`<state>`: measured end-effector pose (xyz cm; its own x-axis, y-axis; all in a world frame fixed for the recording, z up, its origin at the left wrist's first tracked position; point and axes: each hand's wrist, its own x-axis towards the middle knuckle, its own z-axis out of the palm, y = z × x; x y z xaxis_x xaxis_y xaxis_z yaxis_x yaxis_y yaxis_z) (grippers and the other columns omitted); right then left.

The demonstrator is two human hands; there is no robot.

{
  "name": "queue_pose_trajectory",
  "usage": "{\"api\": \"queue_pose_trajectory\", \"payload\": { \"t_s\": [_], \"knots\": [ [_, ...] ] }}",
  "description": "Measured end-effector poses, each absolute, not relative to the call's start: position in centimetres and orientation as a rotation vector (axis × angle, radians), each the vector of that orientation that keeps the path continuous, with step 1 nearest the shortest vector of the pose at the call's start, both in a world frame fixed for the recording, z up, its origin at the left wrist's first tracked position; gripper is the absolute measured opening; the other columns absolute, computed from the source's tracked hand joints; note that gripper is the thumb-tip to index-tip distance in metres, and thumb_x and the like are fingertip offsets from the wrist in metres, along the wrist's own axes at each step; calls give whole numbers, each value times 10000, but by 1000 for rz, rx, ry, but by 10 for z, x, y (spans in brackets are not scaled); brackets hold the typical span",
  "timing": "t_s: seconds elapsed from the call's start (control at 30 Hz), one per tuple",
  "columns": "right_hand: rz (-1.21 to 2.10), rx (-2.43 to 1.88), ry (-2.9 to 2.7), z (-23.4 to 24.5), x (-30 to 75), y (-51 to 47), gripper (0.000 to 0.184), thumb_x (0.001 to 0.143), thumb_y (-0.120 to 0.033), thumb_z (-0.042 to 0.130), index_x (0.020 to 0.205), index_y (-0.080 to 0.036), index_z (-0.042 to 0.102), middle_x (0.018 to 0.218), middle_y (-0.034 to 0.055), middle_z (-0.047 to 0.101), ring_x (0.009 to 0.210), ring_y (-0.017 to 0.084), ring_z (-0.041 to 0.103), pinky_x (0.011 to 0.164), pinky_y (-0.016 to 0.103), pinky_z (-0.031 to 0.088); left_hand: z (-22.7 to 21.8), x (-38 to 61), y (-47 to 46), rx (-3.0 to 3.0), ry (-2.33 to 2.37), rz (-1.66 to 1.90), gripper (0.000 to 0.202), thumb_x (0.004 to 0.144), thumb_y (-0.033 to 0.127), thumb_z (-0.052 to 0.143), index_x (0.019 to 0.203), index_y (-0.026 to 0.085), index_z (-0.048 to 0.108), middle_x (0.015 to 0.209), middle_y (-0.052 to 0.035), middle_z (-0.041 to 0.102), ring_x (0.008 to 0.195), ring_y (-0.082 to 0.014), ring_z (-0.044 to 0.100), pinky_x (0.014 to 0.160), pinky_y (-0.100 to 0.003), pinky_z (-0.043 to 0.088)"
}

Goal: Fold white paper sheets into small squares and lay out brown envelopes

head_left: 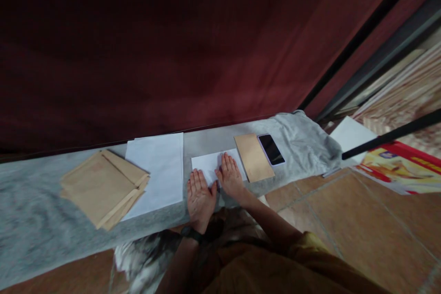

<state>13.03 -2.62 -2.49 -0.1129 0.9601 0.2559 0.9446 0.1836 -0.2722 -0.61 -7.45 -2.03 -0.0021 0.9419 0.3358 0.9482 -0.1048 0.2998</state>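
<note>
A white piece of paper (pixel 208 161), apparently folded, lies on the grey cloth in front of me. My left hand (pixel 200 197) rests flat on its near left part, fingers stretched out. Beside it, my right hand (pixel 230 177) presses flat on the paper's middle, also with fingers extended. Both palms cover much of the paper's near edge. Just right of the paper is a single brown envelope (pixel 255 158). To the left lie larger white sheets (pixel 160 170), partly overlapped by a loose pile of brown envelopes (pixel 103 183).
A phone (pixel 271 149) with a dark screen lies right of the single envelope. Grey cloth (pixel 303 147) covers the narrow bench, backed by a dark red curtain (pixel 193 55). Black bars (pixel 392 135) and a red and yellow box (pixel 403 165) are at the right, above floor tiles (pixel 351 211).
</note>
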Motion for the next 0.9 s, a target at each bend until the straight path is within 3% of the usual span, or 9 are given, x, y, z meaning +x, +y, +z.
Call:
{"api": "queue_pose_trajectory", "payload": {
  "t_s": [0.3,0.53,0.63,0.77,0.9],
  "knots": [
    [-34,-1852,-2018,-27,145,-55,667,1051,-427,325,1568,-22,203,1602,227,268,1496,315,263,1190,502,296,-26,-9,-78,-2167,-2136,-698,738,1009,454,366,1584,61,122,1601,-231,286,1498,-349,251,1192,-563,290],
    [-30,-1841,-1985,-30,145,-56,681,1050,-436,319,1572,-20,183,1603,241,252,1487,340,275,1184,534,283,-18,-1,-84,-2162,-2192,-658,602,1027,314,308,1559,45,228,1598,-209,314,1513,-309,220,1218,-544,252],
    [-10,-1848,-2004,-31,146,-58,663,1047,-388,321,1576,-22,160,1619,227,210,1505,329,227,1194,528,272,-11,17,-77,-2440,-2048,-602,572,1025,304,299,1545,66,285,1599,-159,337,1512,-258,238,1230,-484,264],
    [-7,-1861,-2047,-31,147,-59,618,1018,-241,314,1575,-18,161,1638,195,173,1523,305,168,1212,498,245,-8,29,-58,-2651,-1902,-516,573,1038,374,252,1513,75,363,1577,-147,383,1495,-253,286,1219,-477,283],
    [-19,-1872,-2048,-29,145,-57,614,1009,-244,340,1549,26,225,1618,238,204,1513,325,201,1207,510,241,-10,23,-32,-2624,-1903,-435,594,1039,409,238,1515,76,362,1593,-131,357,1505,-243,260,1239,-460,221]
  ]
}}
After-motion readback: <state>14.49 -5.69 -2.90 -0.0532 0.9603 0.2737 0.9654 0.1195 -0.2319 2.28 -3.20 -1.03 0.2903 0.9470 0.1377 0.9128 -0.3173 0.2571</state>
